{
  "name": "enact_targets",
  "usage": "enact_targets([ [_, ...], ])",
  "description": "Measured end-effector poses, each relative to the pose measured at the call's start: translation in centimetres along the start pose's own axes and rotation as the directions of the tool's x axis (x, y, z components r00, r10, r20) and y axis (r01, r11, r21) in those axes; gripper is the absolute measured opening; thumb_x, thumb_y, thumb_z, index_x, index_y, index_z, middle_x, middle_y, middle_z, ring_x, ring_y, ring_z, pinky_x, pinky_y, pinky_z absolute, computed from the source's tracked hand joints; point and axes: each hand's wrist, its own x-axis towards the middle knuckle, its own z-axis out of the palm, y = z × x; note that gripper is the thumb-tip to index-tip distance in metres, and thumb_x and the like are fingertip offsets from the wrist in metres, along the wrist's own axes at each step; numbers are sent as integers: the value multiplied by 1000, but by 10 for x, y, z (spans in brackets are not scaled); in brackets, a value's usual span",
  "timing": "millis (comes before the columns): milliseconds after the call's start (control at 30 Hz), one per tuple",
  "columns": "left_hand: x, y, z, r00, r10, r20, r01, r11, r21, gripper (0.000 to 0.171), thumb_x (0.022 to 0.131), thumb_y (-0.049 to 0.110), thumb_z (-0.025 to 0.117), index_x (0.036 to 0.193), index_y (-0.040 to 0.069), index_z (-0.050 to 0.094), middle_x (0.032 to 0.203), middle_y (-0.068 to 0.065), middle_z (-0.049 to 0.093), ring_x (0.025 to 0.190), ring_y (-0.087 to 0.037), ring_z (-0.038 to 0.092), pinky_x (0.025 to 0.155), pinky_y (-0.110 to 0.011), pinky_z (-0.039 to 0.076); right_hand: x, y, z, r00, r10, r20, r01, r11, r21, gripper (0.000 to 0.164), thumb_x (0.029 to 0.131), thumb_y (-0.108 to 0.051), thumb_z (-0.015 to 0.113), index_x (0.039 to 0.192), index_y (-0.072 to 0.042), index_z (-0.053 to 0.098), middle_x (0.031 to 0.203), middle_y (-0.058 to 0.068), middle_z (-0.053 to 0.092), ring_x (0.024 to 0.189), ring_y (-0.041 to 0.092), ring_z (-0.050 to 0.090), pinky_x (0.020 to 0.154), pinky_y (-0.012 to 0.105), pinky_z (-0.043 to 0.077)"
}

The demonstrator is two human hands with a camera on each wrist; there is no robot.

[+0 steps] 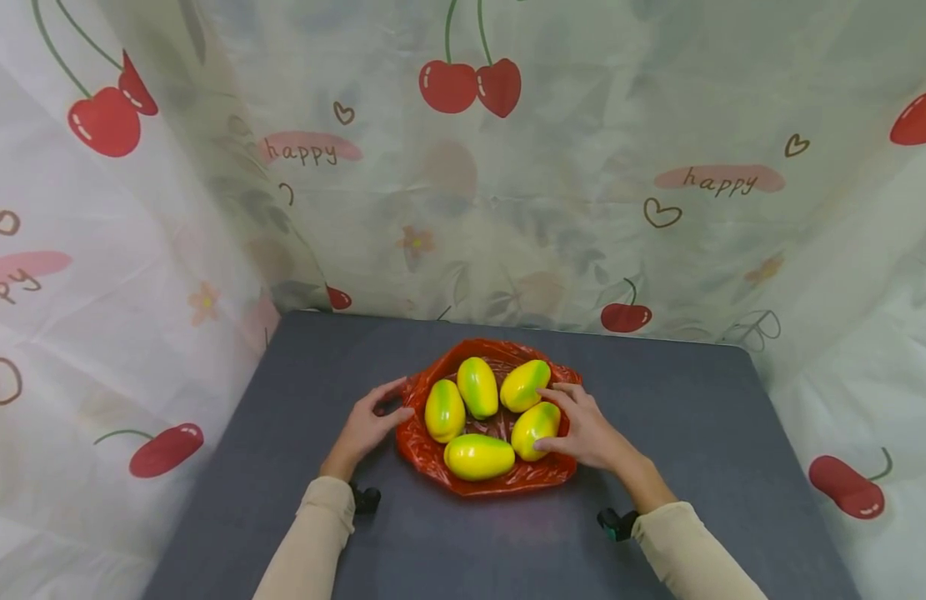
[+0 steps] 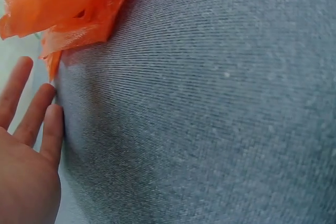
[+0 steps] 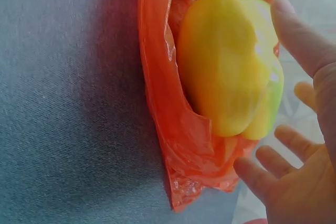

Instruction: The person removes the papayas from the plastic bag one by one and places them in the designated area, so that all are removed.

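A red plastic bag (image 1: 463, 487) lies spread open on the table, with several yellow-green mangoes inside. The left hand (image 1: 367, 423) is at the bag's left rim, thumb and fingers apart. In the left wrist view, that hand (image 2: 25, 169) has straight fingers just below the bag's orange-red edge (image 2: 73, 3). Over the bag's right side, the right hand (image 1: 587, 429) spreads its thumb and fingers around the right-hand mango (image 1: 536, 431). The right wrist view shows this hand (image 3: 307, 182) with spread fingers beside the nearest mango (image 3: 220, 66), not closed on it.
The dark grey table (image 1: 658, 400) stretches out on all sides of the bag. Behind it and at both sides hangs a pale curtain (image 1: 553, 225) printed with cherries and hearts. A small black device (image 1: 617, 525) sits at the right wrist, another (image 1: 367, 500) at the left.
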Motion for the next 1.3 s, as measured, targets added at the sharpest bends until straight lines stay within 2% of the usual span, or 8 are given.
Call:
enact_targets([
  [200,1,-3,2,1000,2,-1,-2,1000,-31,61,89,41,78,145,30,57,150,1,57,142,-24,47,120,-53,37,-4,-3,4,1000,-12,-11,12,1000,27,81,79,-46,86,147,-17,53,155,18,39,134,41,39,106,66,44],
  [400,2,-12,4,999,-37,26,38,998,-47,61,88,45,78,145,37,56,151,5,56,146,-23,43,124,-52,32,-5,-6,8,1000,-19,-13,20,999,40,79,79,-44,86,146,-16,54,154,17,40,136,40,39,107,66,44],
  [567,4,-17,4,998,-41,40,43,997,-68,63,86,47,79,145,37,57,152,4,56,148,-24,41,126,-54,28,-4,-6,10,1000,-30,-4,30,998,53,76,80,-43,86,144,-16,56,152,15,42,134,38,39,107,65,44],
  [933,4,-16,4,994,-95,50,98,993,-70,62,85,46,80,143,38,59,152,7,56,150,-24,39,127,-53,27,-2,-4,16,998,-51,26,50,998,31,69,81,-38,86,142,-17,59,150,14,43,133,36,42,106,63,42],
  [1133,2,-16,3,993,-108,53,113,989,-92,61,85,46,81,142,40,59,152,8,55,151,-23,39,127,-54,26,-2,-5,17,997,-43,57,42,999,18,67,81,-34,87,141,-19,61,152,16,41,135,40,39,104,64,41],
  [1300,3,-15,3,992,-110,56,115,988,-104,62,83,49,81,141,41,59,152,9,55,150,-23,39,127,-54,26,-1,-6,18,998,-38,48,38,999,3,67,80,-31,88,140,-19,61,151,16,42,133,40,39,102,64,40],
])
